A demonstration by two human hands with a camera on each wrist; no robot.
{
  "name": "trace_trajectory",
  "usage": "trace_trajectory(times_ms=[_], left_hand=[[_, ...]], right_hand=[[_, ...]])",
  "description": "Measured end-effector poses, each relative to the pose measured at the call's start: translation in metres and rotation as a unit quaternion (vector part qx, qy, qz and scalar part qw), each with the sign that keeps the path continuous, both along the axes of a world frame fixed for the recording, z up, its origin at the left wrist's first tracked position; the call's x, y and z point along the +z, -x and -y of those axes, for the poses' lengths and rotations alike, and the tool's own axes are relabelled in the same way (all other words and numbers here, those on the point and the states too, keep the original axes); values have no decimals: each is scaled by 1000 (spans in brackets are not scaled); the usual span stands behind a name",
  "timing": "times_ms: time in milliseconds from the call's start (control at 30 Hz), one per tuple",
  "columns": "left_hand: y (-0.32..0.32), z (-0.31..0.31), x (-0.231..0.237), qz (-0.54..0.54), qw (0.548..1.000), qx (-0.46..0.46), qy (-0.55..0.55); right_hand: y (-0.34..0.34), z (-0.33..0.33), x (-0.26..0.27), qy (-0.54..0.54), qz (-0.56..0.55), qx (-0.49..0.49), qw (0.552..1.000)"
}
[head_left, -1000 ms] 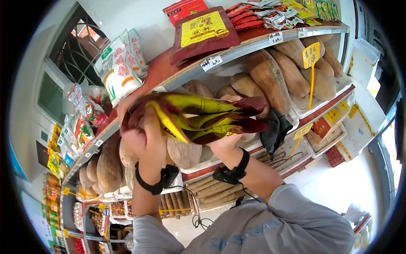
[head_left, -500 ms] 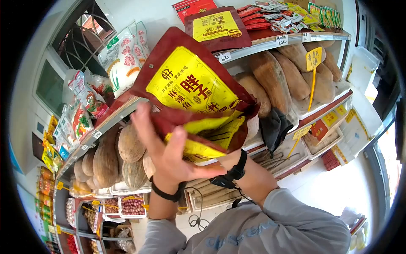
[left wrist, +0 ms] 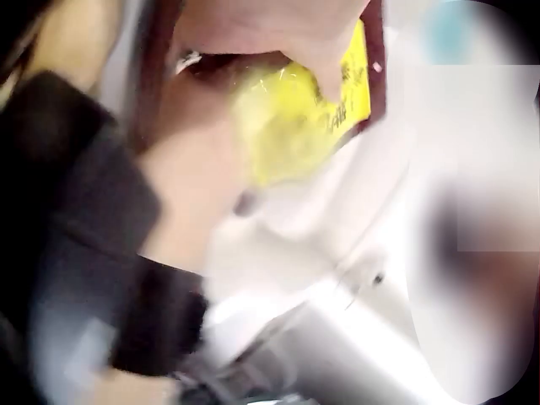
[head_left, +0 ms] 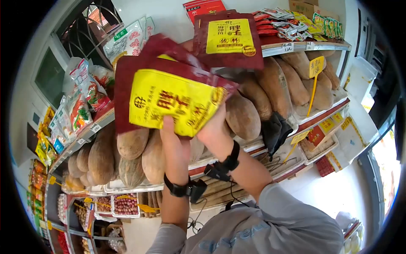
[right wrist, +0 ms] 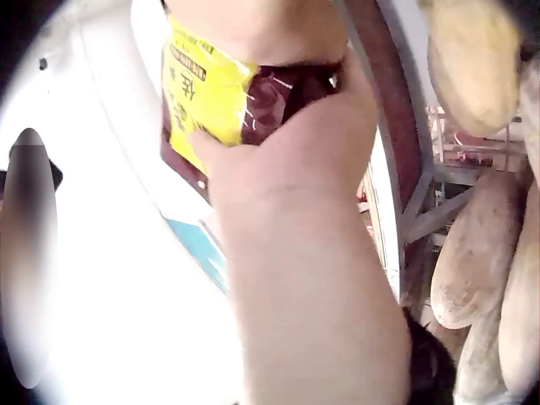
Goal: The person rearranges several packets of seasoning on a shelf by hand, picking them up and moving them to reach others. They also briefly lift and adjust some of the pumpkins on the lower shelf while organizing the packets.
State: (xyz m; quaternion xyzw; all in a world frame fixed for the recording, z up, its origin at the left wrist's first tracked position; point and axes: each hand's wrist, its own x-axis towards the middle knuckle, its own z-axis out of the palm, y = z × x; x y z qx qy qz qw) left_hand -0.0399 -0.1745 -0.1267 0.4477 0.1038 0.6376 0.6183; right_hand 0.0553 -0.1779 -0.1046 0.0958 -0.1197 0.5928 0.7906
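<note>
In the head view, a maroon seasoning packet with a yellow label (head_left: 156, 99) faces the head camera. Part of another maroon packet (head_left: 175, 50) shows behind it. My left hand (head_left: 174, 146) grips the lower edge, thumb upright over the yellow label and fingers hidden behind. At the lower right corner, my right hand (head_left: 213, 127) holds the packets, its fingers mostly covered. Both wrist views catch the yellow packet (right wrist: 198, 93) between the two hands; the left one is blurred. A similar packet (head_left: 230, 38) lies on the top shelf just beyond.
Long tan squashes (head_left: 243, 116) fill the shelf beneath the hands. A black bag (head_left: 277, 133) hangs at that shelf's edge. White bags (head_left: 129, 38) stand upper left, and small sachets (head_left: 292, 25) are piled upper right. A yellow price sign (head_left: 316, 67) sticks up on the right.
The packets have turned from edge-on to label facing the head camera. My left hand, spread beside them half a second ago, now grips their lower edge.
</note>
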Motion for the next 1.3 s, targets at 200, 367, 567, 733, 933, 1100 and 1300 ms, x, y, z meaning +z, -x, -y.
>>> trace_trajectory(times_ms=[200, 367, 567, 733, 933, 1100, 1300], left_hand=[[-47, -36, 2, 120, 967, -213, 69], [-96, -82, -3, 287, 866, -407, 28], [-108, -99, -48, 262, 890, -373, 34], [-103, -66, -51, 218, 938, -219, 154], [-56, -57, -65, 138, 985, -85, 53], [-4, -27, -78, 76, 980, -182, 17], [7, -19, -87, 92, 977, -189, 27]], right_hand=[[-85, -44, -4, -7, 560, -221, 798], [-234, -109, 23, -200, 626, 232, 717], [-249, -154, 1, -261, 703, 180, 637], [-236, -113, 25, -229, 731, 214, 606], [-244, -112, 28, -229, 627, 283, 689], [-241, -87, 62, -197, 726, 305, 584], [-251, -109, -6, -280, 583, 339, 683]])
